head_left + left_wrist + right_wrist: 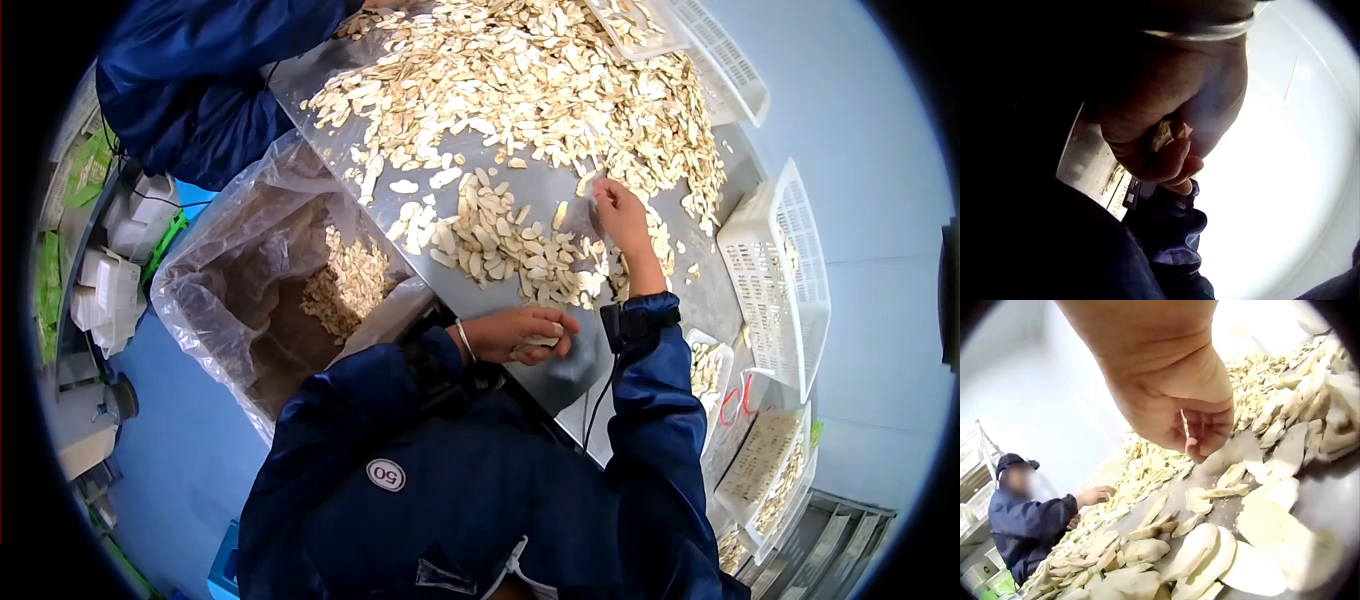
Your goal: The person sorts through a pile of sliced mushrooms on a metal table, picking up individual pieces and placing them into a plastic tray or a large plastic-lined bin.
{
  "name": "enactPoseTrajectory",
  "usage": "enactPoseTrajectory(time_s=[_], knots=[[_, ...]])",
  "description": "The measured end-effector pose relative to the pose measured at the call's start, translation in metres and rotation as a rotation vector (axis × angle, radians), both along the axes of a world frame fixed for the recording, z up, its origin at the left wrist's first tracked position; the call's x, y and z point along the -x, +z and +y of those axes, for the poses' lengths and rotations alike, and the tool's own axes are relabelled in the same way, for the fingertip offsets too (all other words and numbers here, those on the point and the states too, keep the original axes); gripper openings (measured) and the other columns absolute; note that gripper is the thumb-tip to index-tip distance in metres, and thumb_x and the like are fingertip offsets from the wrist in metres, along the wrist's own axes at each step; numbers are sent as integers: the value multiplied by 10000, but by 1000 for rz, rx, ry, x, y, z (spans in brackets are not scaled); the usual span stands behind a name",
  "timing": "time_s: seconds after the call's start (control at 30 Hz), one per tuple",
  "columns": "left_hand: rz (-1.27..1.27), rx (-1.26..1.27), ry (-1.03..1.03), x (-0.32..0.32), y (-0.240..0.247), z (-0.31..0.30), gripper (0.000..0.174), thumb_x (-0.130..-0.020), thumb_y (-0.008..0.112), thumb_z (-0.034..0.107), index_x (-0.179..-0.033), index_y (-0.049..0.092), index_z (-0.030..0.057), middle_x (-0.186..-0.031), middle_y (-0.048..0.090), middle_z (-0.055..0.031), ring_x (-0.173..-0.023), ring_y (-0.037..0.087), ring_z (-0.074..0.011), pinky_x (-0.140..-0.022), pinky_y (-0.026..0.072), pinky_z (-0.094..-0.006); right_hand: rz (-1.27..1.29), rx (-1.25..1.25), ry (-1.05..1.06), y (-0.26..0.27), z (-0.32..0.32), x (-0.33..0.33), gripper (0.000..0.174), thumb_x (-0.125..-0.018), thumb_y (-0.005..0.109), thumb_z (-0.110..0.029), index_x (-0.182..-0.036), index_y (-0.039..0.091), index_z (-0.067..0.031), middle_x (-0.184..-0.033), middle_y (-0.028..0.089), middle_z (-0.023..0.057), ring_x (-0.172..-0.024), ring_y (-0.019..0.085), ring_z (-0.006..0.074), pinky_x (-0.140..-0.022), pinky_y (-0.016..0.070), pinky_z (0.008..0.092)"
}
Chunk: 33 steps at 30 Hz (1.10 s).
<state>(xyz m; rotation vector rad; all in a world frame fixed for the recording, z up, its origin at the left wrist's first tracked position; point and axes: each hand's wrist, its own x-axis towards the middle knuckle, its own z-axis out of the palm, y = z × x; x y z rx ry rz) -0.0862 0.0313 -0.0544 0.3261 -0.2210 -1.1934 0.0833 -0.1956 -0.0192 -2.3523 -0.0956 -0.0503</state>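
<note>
Pale dried slices [490, 225] lie in a small heap on the metal table, in front of a much larger pile [520, 70]. Near the table's front edge, the left hand [515, 335] holds a few slices [537, 342] in its curled fingers; the left wrist view shows the left hand [1172, 119] closed round pale pieces [1163, 134]. The right hand [625, 220] is over the right side of the small heap. In the right wrist view the right hand [1172, 394] has its fingers curled down, with the thin pale edge of a slice [1185, 424] between thumb and fingers.
A box lined with clear plastic [215, 270] stands at the table's left, holding a heap of small pieces [350, 283]. White baskets [765, 260] and a tray [705, 380] line the right side. Another person [1029, 519] in dark blue reaches to the big pile.
</note>
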Motion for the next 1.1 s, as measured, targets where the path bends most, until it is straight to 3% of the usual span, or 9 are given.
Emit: enactPoseTrajectory(time_s=[0.2,0.33,0.47,0.6,0.7,0.73,0.83,0.87,1.1], knots=[[6,8,3,-1,1,2,307,-1054,485,160,-1332,492,31,-1026,598,-115,-621,453,-77,-465,355,-188,-221,451,103,0,27,10,267,-938,578,-142,-1165,702,-73,-964,723,193,-861,699,360,-805,549,405],[-1,31,7,-1,-3,2,310,-1054,482,158,-1336,486,29,-1027,597,-117,-620,450,-79,-470,356,-191,468,-174,292,27,40,25,271,-969,591,-201,-1175,709,-70,-964,727,196,-838,704,296,-781,543,348],[-22,-16,9,0,0,2,309,-1052,489,165,-1331,491,31,-1022,595,-114,-611,433,-76,-470,352,-194,-18,215,135,36,10,27,271,-967,557,-167,-1159,704,-46,-1009,722,202,-901,705,342,-808,551,409],[-14,15,-11,-2,-3,0,305,-1050,492,166,-1326,498,35,-1015,595,-111,-601,424,-74,-464,344,-194,79,728,-5,32,-21,36,259,-930,561,-107,-1147,688,-42,-999,705,225,-955,664,412,-827,523,502],[-11,27,-7,-1,-2,1,299,-1050,491,163,-1324,507,46,-1012,597,-111,-593,419,-72,-457,336,-193,-38,541,146,27,-29,46,260,-958,572,-131,-1181,673,-42,-1007,701,213,-925,685,361,-798,544,454],[-9,30,-4,-1,-1,1,297,-1050,490,162,-1324,510,50,-1010,599,-111,-591,418,-72,-455,333,-192,279,101,21,41,-17,52,255,-995,572,-167,-1199,671,-49,-976,686,164,-888,683,242,-745,550,368],[4,9,-12,-1,0,2,292,-1050,490,164,-1322,521,60,-1004,606,-108,-583,416,-72,-452,332,-193,299,-323,-16,59,-16,55,256,-1016,569,-186,-1217,665,-60,-916,665,119,-832,648,146,-710,532,293],[6,14,-9,-1,-1,1,294,-1051,491,165,-1323,522,60,-1004,609,-107,-582,417,-72,-453,334,-194,248,-228,-72,61,-18,53,255,-1014,563,-163,-1215,656,-37,-892,662,1,-797,606,84,-699,507,255],[1,7,-3,-1,2,2,283,-1038,501,153,-1306,506,59,-992,611,-88,-582,405,-60,-456,320,-185,237,297,74,55,-23,70,199,-941,586,-130,-1084,703,-57,-851,702,159,-749,682,276,-713,524,366]])
